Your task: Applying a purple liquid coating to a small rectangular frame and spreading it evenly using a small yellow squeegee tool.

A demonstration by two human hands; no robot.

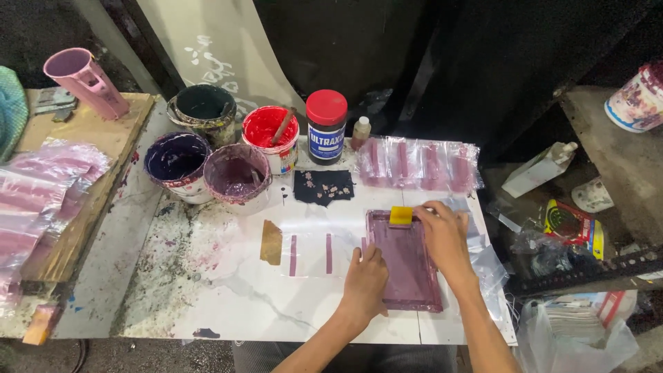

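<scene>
Paint-stained white table (207, 290), dark cluttered workshop.

Around my red paint tub (270, 131) I see a purple tub (237, 174) just below, a dark green one (204, 106) leftward, a black red-lidded jar (326, 127) rightward.

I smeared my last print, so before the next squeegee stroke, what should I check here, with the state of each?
1. Left hand pressing the purple screen frame flat: ok.
2. Right hand on the yellow squeegee: ok.
3. Squeegee at the frame's far end: ok.
4. Clear bag under the frame lined up: cannot tell.
5. Ink on the mesh: cannot tell.
</scene>
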